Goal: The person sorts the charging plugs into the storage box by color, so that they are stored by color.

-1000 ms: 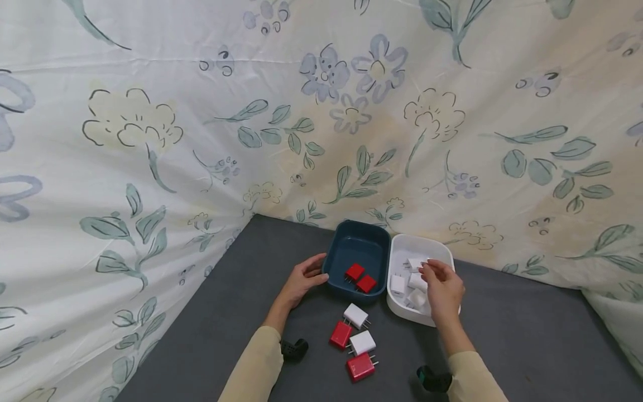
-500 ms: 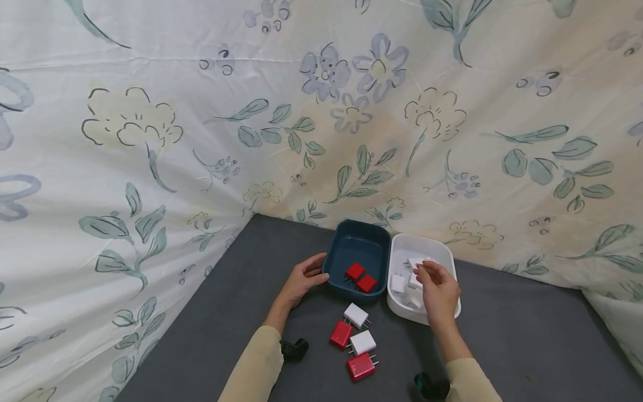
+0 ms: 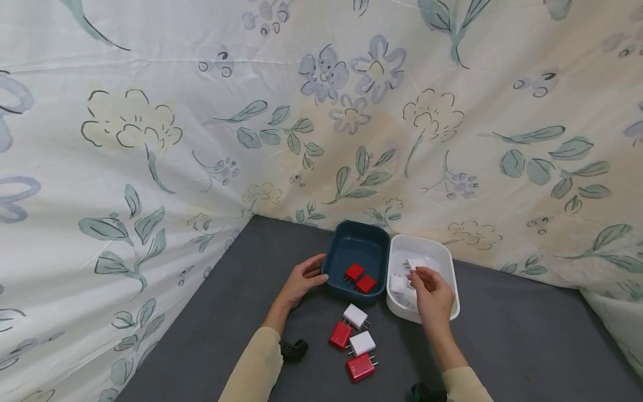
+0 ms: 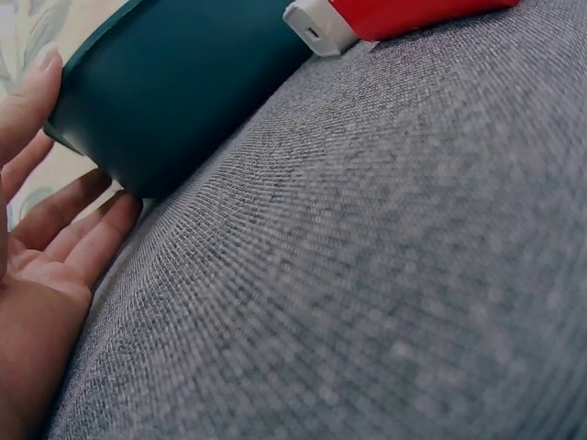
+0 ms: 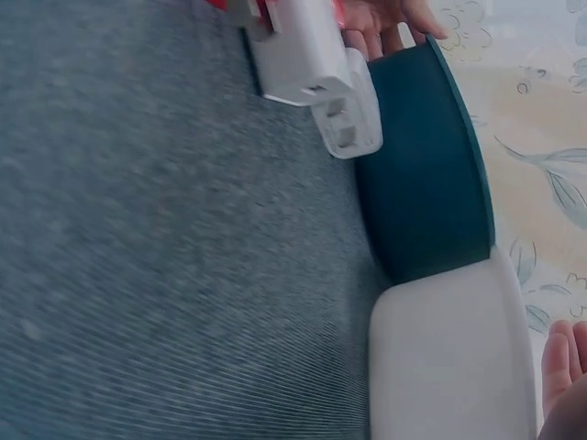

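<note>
My left hand [image 3: 303, 279] rests against the left side of a dark blue bin [image 3: 363, 228], its thumb at the rim and fingers along the outer wall in the left wrist view. Two red wall chargers [image 3: 354, 272] lie inside that bin. My right hand [image 3: 433, 296] hovers over a white bin [image 3: 447, 254], fingers loosely bent, with nothing visible between them. Several white wall chargers [image 3: 397, 284] lie in the white bin, partly hidden by this hand. In front of the bins, white chargers [image 3: 356, 316] and red chargers [image 3: 360, 367] alternate in a line, prongs showing.
The two bins stand side by side on a dark grey cloth surface [image 3: 241, 279]. Behind and to the left hangs a floral curtain [image 3: 311, 139], close to the bins' far side. Black straps [image 3: 294, 350] with small devices sit at the wrists.
My right hand has moved slightly left and nearer to me over the white bin. The left hand, the blue bin and the line of chargers have stayed in place.
</note>
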Motion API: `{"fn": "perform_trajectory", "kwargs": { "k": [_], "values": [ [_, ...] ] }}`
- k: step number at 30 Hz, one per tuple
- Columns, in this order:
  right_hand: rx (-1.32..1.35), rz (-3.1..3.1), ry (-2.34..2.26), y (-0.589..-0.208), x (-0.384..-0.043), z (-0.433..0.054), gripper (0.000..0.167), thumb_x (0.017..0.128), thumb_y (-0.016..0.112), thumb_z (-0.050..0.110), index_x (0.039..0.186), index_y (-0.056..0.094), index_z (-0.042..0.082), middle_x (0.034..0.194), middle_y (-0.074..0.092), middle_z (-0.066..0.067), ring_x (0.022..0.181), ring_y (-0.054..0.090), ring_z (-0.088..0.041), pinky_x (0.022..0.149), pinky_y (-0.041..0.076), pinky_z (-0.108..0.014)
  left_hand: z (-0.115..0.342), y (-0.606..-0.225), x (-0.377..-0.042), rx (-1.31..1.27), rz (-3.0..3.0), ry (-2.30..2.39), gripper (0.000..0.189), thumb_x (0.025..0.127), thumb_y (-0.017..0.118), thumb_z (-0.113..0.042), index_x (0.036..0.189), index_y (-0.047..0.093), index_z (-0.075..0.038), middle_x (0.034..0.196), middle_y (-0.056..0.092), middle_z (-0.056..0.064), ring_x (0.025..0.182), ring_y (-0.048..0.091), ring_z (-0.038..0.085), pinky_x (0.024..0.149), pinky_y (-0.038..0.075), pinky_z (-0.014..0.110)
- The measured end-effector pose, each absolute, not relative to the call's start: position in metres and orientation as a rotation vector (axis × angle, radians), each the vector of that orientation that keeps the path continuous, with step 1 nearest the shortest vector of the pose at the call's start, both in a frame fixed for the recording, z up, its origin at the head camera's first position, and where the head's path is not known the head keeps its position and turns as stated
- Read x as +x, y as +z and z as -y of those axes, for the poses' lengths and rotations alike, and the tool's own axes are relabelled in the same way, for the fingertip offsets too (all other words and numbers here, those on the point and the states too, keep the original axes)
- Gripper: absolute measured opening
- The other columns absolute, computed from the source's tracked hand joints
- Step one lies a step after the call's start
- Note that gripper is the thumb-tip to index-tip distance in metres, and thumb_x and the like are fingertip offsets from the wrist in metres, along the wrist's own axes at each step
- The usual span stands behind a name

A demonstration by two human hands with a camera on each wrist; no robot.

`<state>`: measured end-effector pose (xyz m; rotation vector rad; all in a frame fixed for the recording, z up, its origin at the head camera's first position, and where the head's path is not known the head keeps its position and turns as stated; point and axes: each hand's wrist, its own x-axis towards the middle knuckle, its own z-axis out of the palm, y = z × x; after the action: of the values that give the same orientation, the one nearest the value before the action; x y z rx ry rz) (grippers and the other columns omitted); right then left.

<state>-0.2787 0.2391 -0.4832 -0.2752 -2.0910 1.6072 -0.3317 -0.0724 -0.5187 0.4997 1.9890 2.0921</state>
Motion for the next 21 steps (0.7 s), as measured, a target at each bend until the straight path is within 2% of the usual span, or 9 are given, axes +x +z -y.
{"fn": "perform_trajectory", "kwargs": {
  "k": [6, 12, 21],
  "values": [
    [-0.222, 2.065, 1.637, -0.486, -0.275, -0.236, 0.026, 0.092, 0.068, 0.018, 0.111, 0.067, 0.0, 0.102, 0.072, -0.014, 0.078, 0.068, 0.002, 0.071, 0.053, -0.011, 0.073, -0.519, -0.332, 0.497, -2.0, 2.102, 0.068, 0.091, 0.069, -0.013, 0.149, 0.036, -0.002, 0.15, 0.041, 0.026, 0.135, 0.043, 0.041, 0.102, 0.049, 0.035],
    [-0.22, 2.076, 1.654, -0.481, -0.269, -0.232, 0.023, 0.092, 0.068, 0.019, 0.11, 0.068, 0.004, 0.106, 0.071, -0.016, 0.079, 0.068, 0.002, 0.071, 0.052, -0.01, 0.072, -0.52, -0.331, 0.499, -1.977, 2.112, 0.068, 0.091, 0.068, -0.011, 0.15, 0.035, -0.002, 0.15, 0.04, 0.027, 0.135, 0.043, 0.043, 0.1, 0.05, 0.034],
    [-0.172, 2.087, 1.631, -0.455, -0.247, -0.217, 0.02, 0.091, 0.066, 0.006, 0.108, 0.066, -0.004, 0.104, 0.07, -0.025, 0.08, 0.071, -0.008, 0.07, 0.052, -0.009, 0.072, -0.52, -0.331, 0.521, -1.982, 2.107, 0.068, 0.092, 0.067, -0.012, 0.15, 0.034, 0.0, 0.15, 0.039, 0.028, 0.135, 0.044, 0.042, 0.1, 0.05, 0.033]
  ]
}}
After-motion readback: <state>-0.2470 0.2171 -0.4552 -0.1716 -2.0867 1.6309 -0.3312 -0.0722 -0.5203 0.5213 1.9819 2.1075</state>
